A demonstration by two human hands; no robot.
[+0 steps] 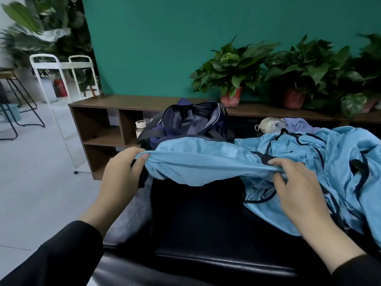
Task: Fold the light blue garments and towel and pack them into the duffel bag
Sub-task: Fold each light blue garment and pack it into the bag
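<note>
A light blue garment (198,159) is stretched between my two hands above a black padded seat (198,219). My left hand (121,172) grips its left end, fingers curled round the cloth. At the garment's right end my right hand (296,186) pinches the lower edge. More light blue clothing with dark trim (334,166) lies heaped to the right. Behind the garment the dark navy duffel bag (191,120) stands open. A pale lilac-blue cloth (299,123) lies at the back right.
A brown low shelf unit (99,124) runs along the teal wall, with potted plants (233,75) on top. A clear bottle (270,124) lies beside the lilac cloth, a small jar (140,126) in the shelf. White rack (61,75) and stools at left.
</note>
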